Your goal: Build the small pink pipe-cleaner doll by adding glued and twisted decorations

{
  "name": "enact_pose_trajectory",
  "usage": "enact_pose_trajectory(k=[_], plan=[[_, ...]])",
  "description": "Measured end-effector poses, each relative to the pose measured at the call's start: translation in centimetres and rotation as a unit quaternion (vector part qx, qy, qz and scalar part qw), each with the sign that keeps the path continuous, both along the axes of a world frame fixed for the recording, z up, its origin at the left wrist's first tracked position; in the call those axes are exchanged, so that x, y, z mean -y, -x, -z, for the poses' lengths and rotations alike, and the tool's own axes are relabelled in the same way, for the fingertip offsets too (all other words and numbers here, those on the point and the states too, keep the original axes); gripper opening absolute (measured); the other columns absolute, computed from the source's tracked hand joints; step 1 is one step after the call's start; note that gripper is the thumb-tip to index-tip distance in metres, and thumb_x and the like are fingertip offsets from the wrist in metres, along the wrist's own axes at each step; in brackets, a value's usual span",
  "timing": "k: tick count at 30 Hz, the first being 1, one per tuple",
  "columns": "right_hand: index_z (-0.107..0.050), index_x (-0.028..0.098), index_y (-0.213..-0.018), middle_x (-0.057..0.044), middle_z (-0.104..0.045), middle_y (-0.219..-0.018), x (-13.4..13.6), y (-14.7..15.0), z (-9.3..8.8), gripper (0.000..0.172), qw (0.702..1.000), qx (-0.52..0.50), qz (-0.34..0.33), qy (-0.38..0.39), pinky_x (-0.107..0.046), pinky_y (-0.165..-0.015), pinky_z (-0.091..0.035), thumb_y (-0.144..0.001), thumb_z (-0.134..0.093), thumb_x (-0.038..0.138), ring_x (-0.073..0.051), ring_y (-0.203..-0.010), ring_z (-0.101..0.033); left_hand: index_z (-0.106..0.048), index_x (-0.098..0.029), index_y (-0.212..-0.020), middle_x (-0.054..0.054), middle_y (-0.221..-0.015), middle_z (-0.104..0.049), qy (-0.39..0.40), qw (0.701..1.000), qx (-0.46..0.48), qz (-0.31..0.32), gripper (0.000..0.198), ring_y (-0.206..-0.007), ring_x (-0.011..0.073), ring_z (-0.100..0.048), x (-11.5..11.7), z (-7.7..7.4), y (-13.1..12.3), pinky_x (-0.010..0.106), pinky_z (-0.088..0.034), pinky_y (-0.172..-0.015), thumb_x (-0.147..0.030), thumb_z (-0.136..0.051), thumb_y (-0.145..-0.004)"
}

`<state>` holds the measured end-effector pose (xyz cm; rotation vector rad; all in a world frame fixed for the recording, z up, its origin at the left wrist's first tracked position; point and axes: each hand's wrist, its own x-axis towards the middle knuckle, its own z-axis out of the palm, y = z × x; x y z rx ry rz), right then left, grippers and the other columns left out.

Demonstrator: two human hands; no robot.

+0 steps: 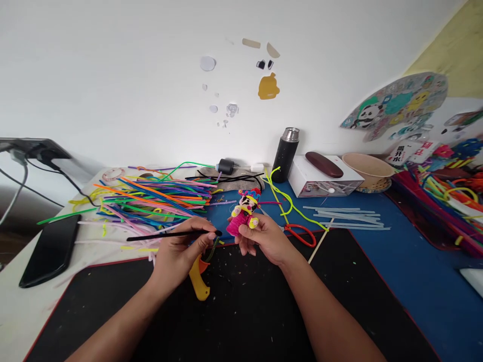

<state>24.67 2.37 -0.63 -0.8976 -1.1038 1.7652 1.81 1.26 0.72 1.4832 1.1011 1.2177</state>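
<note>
My right hand (264, 235) is closed on a small pipe-cleaner doll (241, 217) with a magenta body, yellow hands and a blue and red headdress. Between the thumb and fingers of my left hand (184, 249) is a black pipe cleaner (162, 235). One end of it points toward the doll, a short gap away. Both hands are raised over the black mat (256, 311). Partly behind my left hand lies a yellow-handled tool (198, 281); its far end is hidden.
Many coloured pipe cleaners (158, 198) cover the table's left side, near a black phone (51, 251). Red-handled scissors (302, 235) and glue sticks (349, 217) lie to the right. Behind stand a black thermos (286, 156), a white drawer box (313, 181) and a bowl (368, 166).
</note>
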Motion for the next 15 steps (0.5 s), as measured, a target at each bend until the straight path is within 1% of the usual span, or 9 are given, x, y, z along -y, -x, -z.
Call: enact_pose_trajectory(k=[1, 3, 5, 7, 10, 13, 15], plan=[[-0.067, 0.017, -0.088, -0.001, -0.071, -0.071, -0.1, 0.0, 0.2, 0.042, 1.0, 0.015, 0.014, 0.0, -0.019, -0.038, -0.037, -0.083, -0.084, 0.055, -0.012, -0.049, -0.066, -0.078, -0.021, -0.089, 0.003, -0.085, -0.071, 0.029, 0.999, 0.016, -0.009, 0.016, -0.064, 0.0147, -0.063, -0.2, 0.0, 0.1, 0.026, -0.051, -0.057, -0.036, -0.083, -0.086], [-0.065, 0.018, -0.082, 0.0, -0.069, -0.068, -0.4, -0.1, 0.7, 0.042, 0.997, 0.062, 0.046, 0.0, -0.019, -0.038, -0.037, -0.084, -0.081, 0.057, -0.011, -0.048, -0.064, -0.076, -0.021, -0.091, 0.001, -0.075, -0.069, 0.081, 0.996, 0.043, -0.016, 0.024, -0.058, 0.0131, -0.059, -0.7, -0.2, 0.3, 0.024, -0.048, -0.054, -0.041, -0.085, -0.083], [-0.064, 0.018, -0.082, 0.002, -0.066, -0.063, -0.7, 0.0, 1.3, 0.043, 0.99, 0.118, 0.072, 0.007, -0.019, -0.037, -0.036, -0.084, -0.079, 0.059, -0.011, -0.045, -0.061, -0.075, -0.02, -0.093, 0.001, -0.07, -0.069, 0.108, 0.992, 0.066, -0.016, 0.028, -0.059, 0.0134, -0.06, -1.2, -0.3, 0.6, 0.023, -0.048, -0.056, -0.045, -0.085, -0.083], [-0.063, 0.019, -0.083, 0.004, -0.064, -0.061, -1.1, 0.2, 1.8, 0.043, 0.983, 0.162, 0.087, 0.024, -0.018, -0.035, -0.034, -0.084, -0.076, 0.06, -0.01, -0.041, -0.058, -0.075, -0.02, -0.094, 0.001, -0.069, -0.069, 0.119, 0.989, 0.082, -0.016, 0.029, -0.06, 0.0136, -0.06, -1.5, -0.3, 1.0, 0.023, -0.048, -0.057, -0.046, -0.084, -0.084], [-0.064, 0.019, -0.088, 0.004, -0.064, -0.061, -1.8, 0.5, 2.2, 0.04, 0.969, 0.23, 0.081, 0.037, -0.018, -0.034, -0.032, -0.087, -0.073, 0.058, -0.009, -0.039, -0.056, -0.074, -0.019, -0.091, 0.0, -0.067, -0.068, 0.126, 0.987, 0.095, -0.017, 0.03, -0.059, 0.0133, -0.058, -1.7, -0.3, 1.5, 0.024, -0.048, -0.058, -0.047, -0.084, -0.083], [-0.065, 0.019, -0.091, 0.004, -0.063, -0.06, -2.6, 0.8, 2.2, 0.034, 0.951, 0.301, 0.067, 0.026, -0.019, -0.035, -0.035, -0.092, -0.069, 0.053, -0.009, -0.039, -0.056, -0.074, -0.019, -0.09, 0.0, -0.066, -0.067, 0.125, 0.986, 0.113, -0.024, 0.031, -0.058, 0.0137, -0.057, -1.8, -0.1, 1.8, 0.024, -0.047, -0.057, -0.047, -0.085, -0.082], [-0.066, 0.018, -0.09, 0.004, -0.064, -0.06, -3.2, 1.0, 2.1, 0.031, 0.941, 0.331, 0.062, 0.019, -0.018, -0.037, -0.037, -0.094, -0.07, 0.048, -0.009, -0.039, -0.056, -0.074, -0.019, -0.09, 0.0, -0.066, -0.067, 0.125, 0.984, 0.123, -0.025, 0.031, -0.059, 0.0142, -0.057, -1.8, 0.1, 2.0, 0.024, -0.046, -0.056, -0.047, -0.085, -0.082]])
